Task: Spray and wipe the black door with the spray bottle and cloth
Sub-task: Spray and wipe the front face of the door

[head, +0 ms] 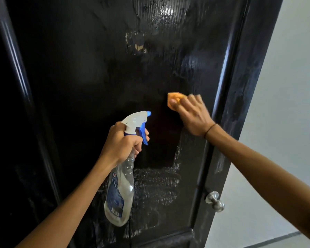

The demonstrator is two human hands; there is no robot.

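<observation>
Nearest me, my left hand [123, 145] grips the spray bottle [120, 190] at six o'clock, while my right hand [191, 115] presses the orange cloth [174, 98] flat against the black door [97, 68] at three o'clock.

Glossy black door [97, 77] — clear plastic spray bottle [120, 194], shiny metal knob [215, 201].

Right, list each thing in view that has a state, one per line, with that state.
black door: wet, streaked with smears, one patch scuffed.
spray bottle: held upright, partly filled, nozzle aimed at the door.
cloth: orange, folded, pressed to the door.
left hand: grips the bottle's neck, finger on the trigger.
right hand: presses the cloth, blurred.
door knob: untouched.
</observation>
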